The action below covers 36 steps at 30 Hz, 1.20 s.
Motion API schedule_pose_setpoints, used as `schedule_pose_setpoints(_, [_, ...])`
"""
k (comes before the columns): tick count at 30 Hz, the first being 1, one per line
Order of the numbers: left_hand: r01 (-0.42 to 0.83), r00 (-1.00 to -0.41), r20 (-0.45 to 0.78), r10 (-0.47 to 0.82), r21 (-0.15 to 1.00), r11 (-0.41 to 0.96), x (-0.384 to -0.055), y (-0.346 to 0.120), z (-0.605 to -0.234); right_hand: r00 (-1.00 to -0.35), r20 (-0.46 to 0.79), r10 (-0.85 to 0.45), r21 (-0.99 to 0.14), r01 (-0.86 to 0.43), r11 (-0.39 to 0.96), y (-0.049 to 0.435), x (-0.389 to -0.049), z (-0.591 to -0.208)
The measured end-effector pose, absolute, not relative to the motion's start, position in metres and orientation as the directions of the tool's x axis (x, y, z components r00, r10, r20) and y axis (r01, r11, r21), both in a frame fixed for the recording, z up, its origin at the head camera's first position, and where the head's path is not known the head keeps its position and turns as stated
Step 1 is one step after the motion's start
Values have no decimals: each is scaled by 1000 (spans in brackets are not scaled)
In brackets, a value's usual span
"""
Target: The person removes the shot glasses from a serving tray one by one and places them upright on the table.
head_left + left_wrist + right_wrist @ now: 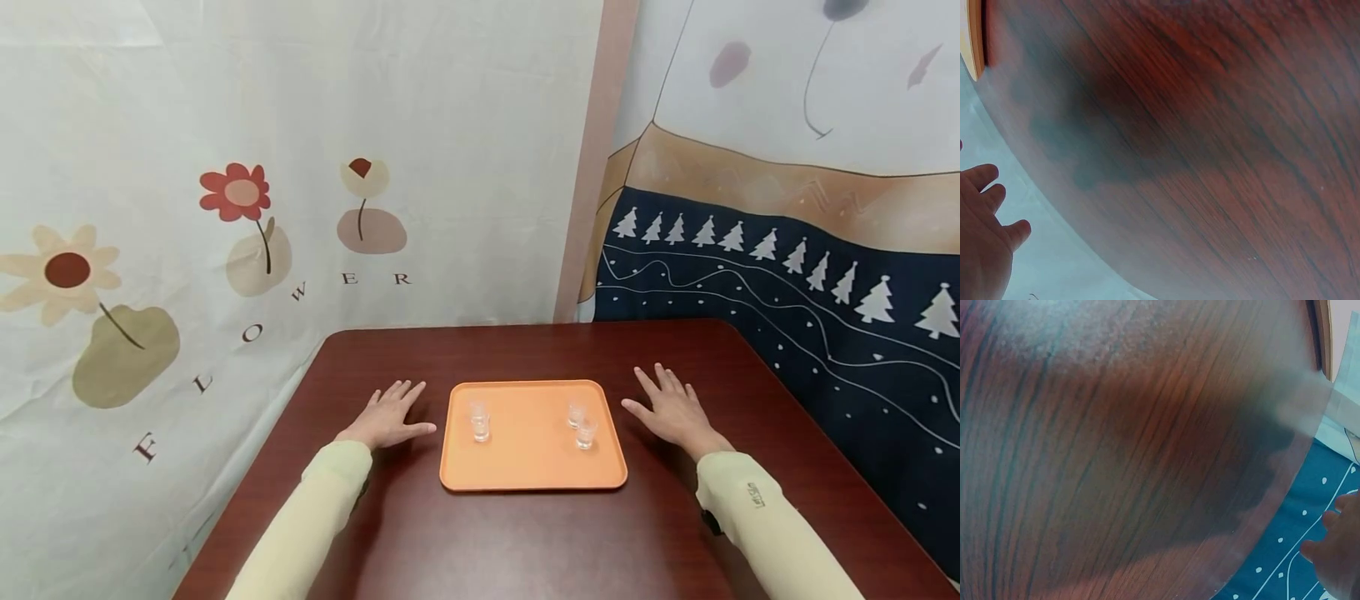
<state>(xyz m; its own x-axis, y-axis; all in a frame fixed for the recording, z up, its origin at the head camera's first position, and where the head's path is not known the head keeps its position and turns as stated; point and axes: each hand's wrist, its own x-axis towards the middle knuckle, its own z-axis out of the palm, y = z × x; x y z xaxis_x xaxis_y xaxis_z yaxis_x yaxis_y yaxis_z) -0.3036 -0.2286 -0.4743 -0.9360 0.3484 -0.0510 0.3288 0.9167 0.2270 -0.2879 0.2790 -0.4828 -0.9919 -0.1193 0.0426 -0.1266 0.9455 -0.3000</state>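
Observation:
An orange tray (528,467) lies on the dark red-brown table, between my two hands. Two small clear glasses stand on its left part, the front one (481,429) close before the other (477,409). On the right part are two more clear glasses, a rear one (575,415) and a front one (585,434). My left hand (386,417) is left of the tray with fingers spread, holding nothing. To the tray's right, my right hand (675,410) also has its fingers spread and holds nothing. Both hands are apart from the tray and show partly in the wrist views.
The wood-grained table (495,546) extends around the tray. A white cloth with printed flowers (480,167) hangs behind and to the left. On the right hangs a dark blue cloth with white trees (825,333).

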Motion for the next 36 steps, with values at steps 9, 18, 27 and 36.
schedule_pose_setpoints(9, [379, -912, -75, 403, 220, 899, -299, -219, -477, -989, 54, -135, -336, -146, 931, 274, -285, -486])
schedule_pose_setpoints(18, [403, -897, -74, 436, 269, 875, -293, -213, -479, -983, 74, -170, -350, -185, 918, 265, -286, -487])
schedule_pose_setpoints(27, [443, -874, -70, 481, 292, 848, -292, -211, -485, -981, 65, -181, -417, -191, 888, 253, -280, -484])
schedule_pose_setpoints(36, [401, -876, -120, 466, 353, 845, -290, -209, -487, -976, 89, -197, -466, -216, 858, 246, -274, -485])
